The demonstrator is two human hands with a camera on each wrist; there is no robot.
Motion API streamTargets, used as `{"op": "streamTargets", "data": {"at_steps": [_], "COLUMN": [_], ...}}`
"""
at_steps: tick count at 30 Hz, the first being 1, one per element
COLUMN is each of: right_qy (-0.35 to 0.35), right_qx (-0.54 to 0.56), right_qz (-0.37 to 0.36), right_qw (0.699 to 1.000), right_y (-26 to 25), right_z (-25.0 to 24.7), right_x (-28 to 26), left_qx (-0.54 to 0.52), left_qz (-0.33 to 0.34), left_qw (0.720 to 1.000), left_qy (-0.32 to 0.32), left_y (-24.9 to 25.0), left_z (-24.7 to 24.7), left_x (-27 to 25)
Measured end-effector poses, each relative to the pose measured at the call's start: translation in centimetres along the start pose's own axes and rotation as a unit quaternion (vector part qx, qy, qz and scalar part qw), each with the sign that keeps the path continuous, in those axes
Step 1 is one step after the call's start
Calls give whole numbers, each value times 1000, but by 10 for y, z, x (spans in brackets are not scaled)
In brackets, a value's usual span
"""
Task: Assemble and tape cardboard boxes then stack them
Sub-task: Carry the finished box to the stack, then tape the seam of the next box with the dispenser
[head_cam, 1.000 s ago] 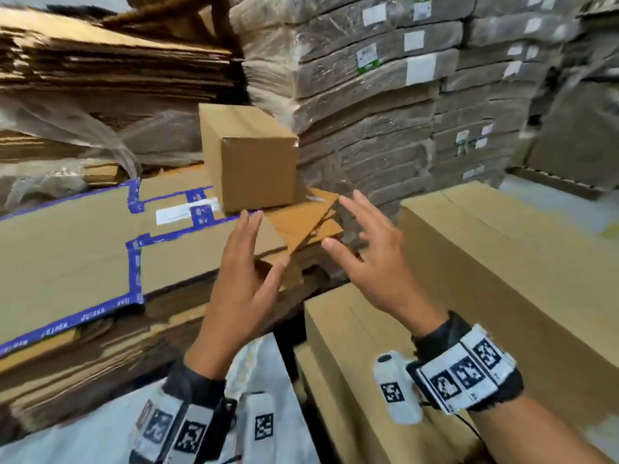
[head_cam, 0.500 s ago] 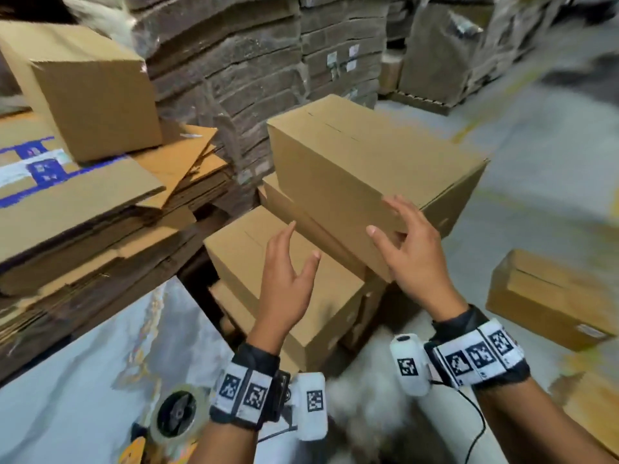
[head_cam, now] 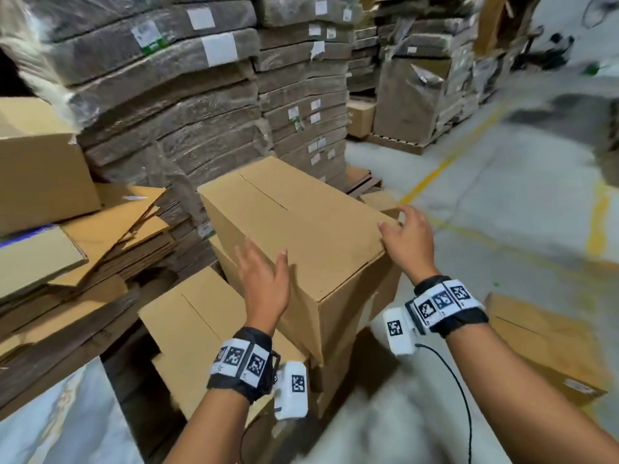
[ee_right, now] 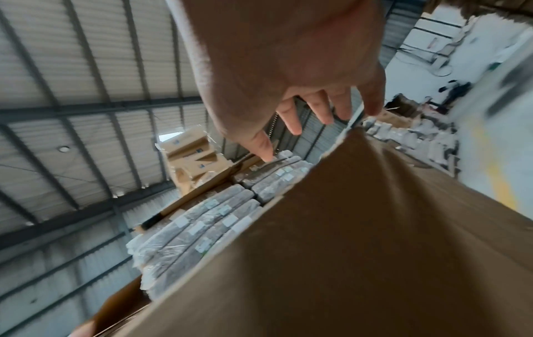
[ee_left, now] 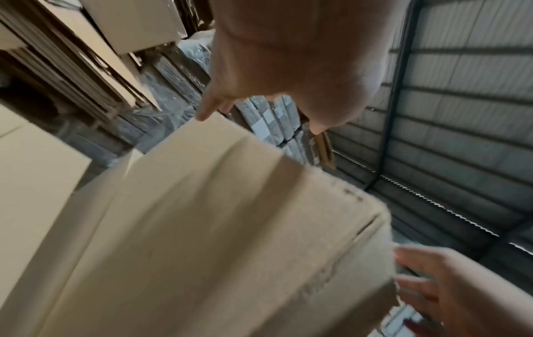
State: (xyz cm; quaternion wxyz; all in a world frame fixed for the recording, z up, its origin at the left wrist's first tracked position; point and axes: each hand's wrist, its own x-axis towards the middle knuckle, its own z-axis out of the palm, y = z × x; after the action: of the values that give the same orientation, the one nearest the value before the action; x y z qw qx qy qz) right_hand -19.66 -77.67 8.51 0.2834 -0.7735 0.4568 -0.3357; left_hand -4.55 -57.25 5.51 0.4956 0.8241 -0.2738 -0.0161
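Left hand (head_cam: 264, 283) and right hand (head_cam: 407, 241) spread, gripping nothing — top box (head_cam: 301, 236) between them overhangs stack; uneven push could tip it.

Right hand (ee_right: 277, 68), fingers spread, just above the cardboard box (ee_right: 360, 250) edge

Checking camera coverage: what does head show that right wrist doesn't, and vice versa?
Head only: the left hand open against the near left side of the top box, the lower box beside the stack, a box on the floor to the right, flat cardboard sheets to the left, and yellow floor lines.
Right wrist only: the metal roof overhead and a wrapped stack of printed cartons.
Both: the right hand open at the top box's far right edge, and the wrapped pallets behind.
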Motion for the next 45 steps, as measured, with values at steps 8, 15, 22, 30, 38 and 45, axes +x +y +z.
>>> {"op": "streamTargets", "data": {"at_steps": [8,15,22,30,38,45], "right_qy": [-179,-128,-77,-183,-485,-674], "right_qx": [31,127,216,314,282,38], "right_qz": [106,30,-12,-41,-152,-339], "right_qw": [978,983,973,931,814,655], "right_y": [25,3,-60,-151,-234,-276], "right_z": [16,11,16,58,113,193], "right_x": [35,-65,-172,-329,-471,-577], "left_qx": [-309,-297,-282,-236,-194,-168], "left_qz": [-265,-187,-112,-40,-63,-191], "left_qw": [912,935,953,967,957,905], "left_qy": [-47,-49,8,85,208,341], "left_y": [-23,-41,-66,-122,-185,-259], "left_z": [33,-34,-137,-318,-480,-575], "left_x": [-1,-60,-114,-200,-334,-454]}}
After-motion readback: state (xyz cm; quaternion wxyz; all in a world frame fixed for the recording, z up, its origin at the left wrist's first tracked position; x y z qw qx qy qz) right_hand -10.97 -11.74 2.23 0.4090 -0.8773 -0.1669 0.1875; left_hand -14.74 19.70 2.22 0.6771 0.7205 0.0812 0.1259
